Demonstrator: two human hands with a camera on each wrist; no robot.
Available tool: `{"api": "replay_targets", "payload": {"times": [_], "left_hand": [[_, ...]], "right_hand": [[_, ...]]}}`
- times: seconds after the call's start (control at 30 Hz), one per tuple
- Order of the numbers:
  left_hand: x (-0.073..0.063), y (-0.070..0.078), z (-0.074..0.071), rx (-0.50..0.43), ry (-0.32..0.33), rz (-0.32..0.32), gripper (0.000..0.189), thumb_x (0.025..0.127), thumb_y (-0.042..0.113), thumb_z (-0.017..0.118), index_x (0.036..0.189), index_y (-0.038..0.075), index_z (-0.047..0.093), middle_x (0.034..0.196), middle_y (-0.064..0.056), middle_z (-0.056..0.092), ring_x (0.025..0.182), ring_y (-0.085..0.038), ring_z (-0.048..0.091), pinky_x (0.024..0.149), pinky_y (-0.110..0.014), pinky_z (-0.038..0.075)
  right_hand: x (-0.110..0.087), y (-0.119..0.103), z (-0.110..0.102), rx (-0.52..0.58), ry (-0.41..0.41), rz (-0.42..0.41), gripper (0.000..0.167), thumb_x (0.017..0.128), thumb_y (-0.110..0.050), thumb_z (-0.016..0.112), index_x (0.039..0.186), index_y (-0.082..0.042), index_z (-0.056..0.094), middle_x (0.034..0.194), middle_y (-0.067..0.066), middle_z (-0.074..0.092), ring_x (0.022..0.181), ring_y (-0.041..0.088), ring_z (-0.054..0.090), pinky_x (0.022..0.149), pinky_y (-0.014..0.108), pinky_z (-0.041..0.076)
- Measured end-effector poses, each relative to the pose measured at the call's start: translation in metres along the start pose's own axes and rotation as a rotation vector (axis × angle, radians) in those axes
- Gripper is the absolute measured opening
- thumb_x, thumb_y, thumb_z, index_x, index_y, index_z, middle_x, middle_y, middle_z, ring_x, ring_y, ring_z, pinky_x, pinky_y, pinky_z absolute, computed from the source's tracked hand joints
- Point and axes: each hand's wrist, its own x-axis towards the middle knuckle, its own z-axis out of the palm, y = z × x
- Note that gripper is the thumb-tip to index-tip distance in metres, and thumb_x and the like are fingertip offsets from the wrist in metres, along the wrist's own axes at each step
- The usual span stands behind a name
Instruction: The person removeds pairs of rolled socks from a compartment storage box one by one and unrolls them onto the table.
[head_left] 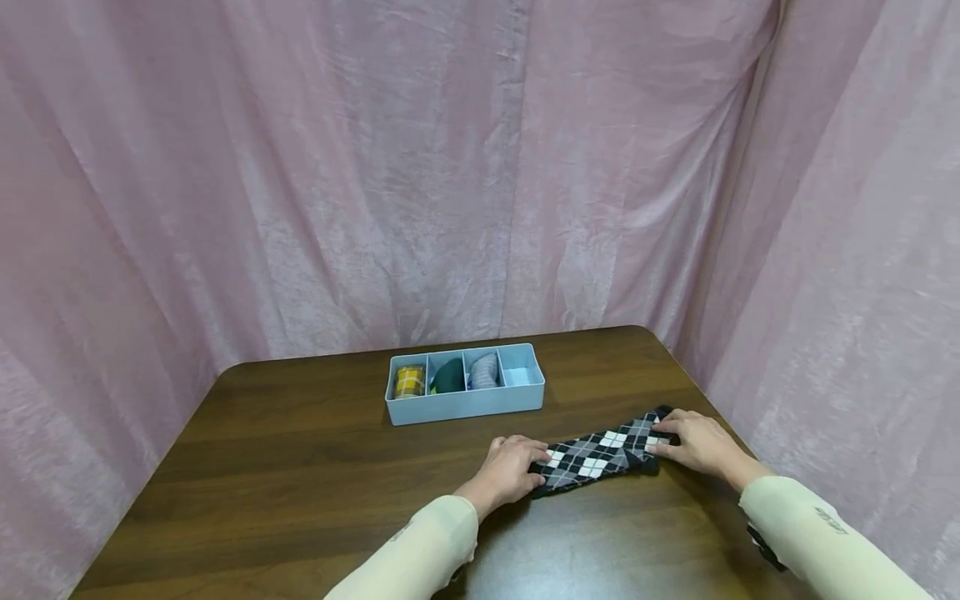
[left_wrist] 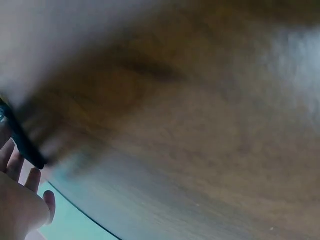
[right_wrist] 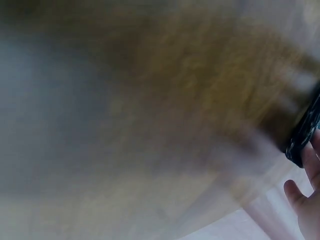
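A black, white and grey argyle sock [head_left: 600, 452] lies stretched slantwise on the wooden table in the head view. My left hand [head_left: 504, 473] rests on its left end, thumb and fingers spread apart. At the other end, the fingertips and thumb of my right hand [head_left: 701, 443] touch the sock near its black part. In the left wrist view, the left hand [left_wrist: 22, 200] shows at the lower left against a dark edge of the sock [left_wrist: 22, 140]. The right wrist view has the right hand [right_wrist: 310, 195] at the edge, beside the dark sock [right_wrist: 304, 132].
Behind the sock stands a light blue divided box [head_left: 465, 406]. In its compartments sit a yellow plaid roll [head_left: 409, 381], a dark green bundle [head_left: 449, 377] and a grey striped bundle [head_left: 484, 372]. Pink curtains [head_left: 420, 167] hang around the brown table [head_left: 300, 467].
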Motion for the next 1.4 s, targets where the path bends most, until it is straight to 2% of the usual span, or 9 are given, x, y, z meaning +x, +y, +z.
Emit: {"api": "replay_targets", "payload": {"times": [0.17, 0.43, 0.63, 0.77, 0.87, 0.97, 1.13, 1.4], "left_hand": [[0.0, -0.008, 0.0, 0.012, 0.036, -0.042, 0.03, 0.086, 0.024, 0.075, 0.116, 0.02, 0.074, 0.129, 0.008, 0.064, 0.123, -0.016, 0.054, 0.096, -0.042, 0.037], [0.0, -0.01, -0.003, 0.005, 0.069, -0.095, 0.03, 0.085, 0.026, 0.076, 0.114, 0.017, 0.074, 0.124, 0.004, 0.067, 0.118, -0.02, 0.057, 0.092, -0.04, 0.039], [0.002, -0.004, -0.002, -0.072, 0.139, -0.133, 0.035, 0.084, 0.029, 0.077, 0.114, 0.012, 0.073, 0.122, -0.001, 0.067, 0.115, -0.023, 0.059, 0.09, -0.04, 0.045], [0.006, 0.003, 0.0, -0.165, 0.187, -0.115, 0.038, 0.084, 0.031, 0.079, 0.114, 0.008, 0.073, 0.116, -0.003, 0.066, 0.108, -0.021, 0.06, 0.091, -0.037, 0.048], [0.007, 0.006, 0.003, -0.182, 0.166, -0.103, 0.039, 0.083, 0.031, 0.08, 0.113, 0.007, 0.073, 0.11, -0.004, 0.064, 0.103, -0.02, 0.06, 0.089, -0.034, 0.05], [0.006, 0.008, 0.004, -0.117, 0.122, -0.099, 0.039, 0.082, 0.033, 0.081, 0.112, 0.008, 0.074, 0.108, -0.004, 0.064, 0.102, -0.02, 0.06, 0.086, -0.035, 0.05], [0.008, 0.006, 0.003, -0.034, 0.08, -0.096, 0.041, 0.082, 0.039, 0.08, 0.113, 0.013, 0.074, 0.113, -0.001, 0.063, 0.108, -0.02, 0.058, 0.084, -0.037, 0.048], [0.018, -0.002, 0.002, -0.029, 0.039, -0.096, 0.04, 0.084, 0.037, 0.079, 0.117, 0.013, 0.073, 0.118, 0.001, 0.063, 0.113, -0.019, 0.056, 0.086, -0.036, 0.046]], "right_hand": [[-0.008, 0.0, -0.001, 0.001, 0.016, 0.013, 0.047, 0.083, -0.05, 0.075, 0.109, -0.011, 0.076, 0.099, 0.001, 0.065, 0.093, 0.029, 0.064, 0.08, 0.05, 0.049], [-0.017, -0.007, -0.005, -0.002, 0.012, 0.043, 0.045, 0.081, -0.052, 0.076, 0.104, -0.014, 0.076, 0.094, -0.004, 0.063, 0.086, 0.023, 0.064, 0.076, 0.049, 0.046], [-0.013, -0.005, -0.007, 0.016, 0.053, 0.006, 0.039, 0.083, -0.042, 0.078, 0.107, -0.012, 0.076, 0.102, 0.003, 0.065, 0.097, 0.03, 0.062, 0.081, 0.053, 0.045], [-0.01, -0.003, -0.007, 0.037, 0.045, -0.032, 0.037, 0.083, -0.035, 0.079, 0.108, -0.008, 0.075, 0.108, 0.008, 0.065, 0.102, 0.035, 0.06, 0.085, 0.055, 0.047], [-0.012, -0.001, -0.006, 0.051, -0.001, -0.032, 0.037, 0.084, -0.035, 0.078, 0.108, -0.008, 0.075, 0.108, 0.009, 0.066, 0.103, 0.036, 0.06, 0.086, 0.054, 0.047], [-0.016, 0.001, -0.006, 0.079, -0.028, -0.019, 0.038, 0.085, -0.036, 0.077, 0.109, -0.007, 0.074, 0.108, 0.01, 0.065, 0.104, 0.038, 0.06, 0.086, 0.054, 0.047], [-0.022, 0.001, -0.005, 0.105, -0.013, 0.018, 0.04, 0.085, -0.035, 0.077, 0.111, -0.005, 0.074, 0.111, 0.014, 0.065, 0.106, 0.04, 0.059, 0.088, 0.056, 0.046], [-0.028, -0.005, -0.005, 0.023, 0.02, 0.025, 0.04, 0.084, -0.038, 0.078, 0.108, -0.006, 0.075, 0.104, 0.011, 0.067, 0.098, 0.036, 0.064, 0.084, 0.053, 0.049]]}}
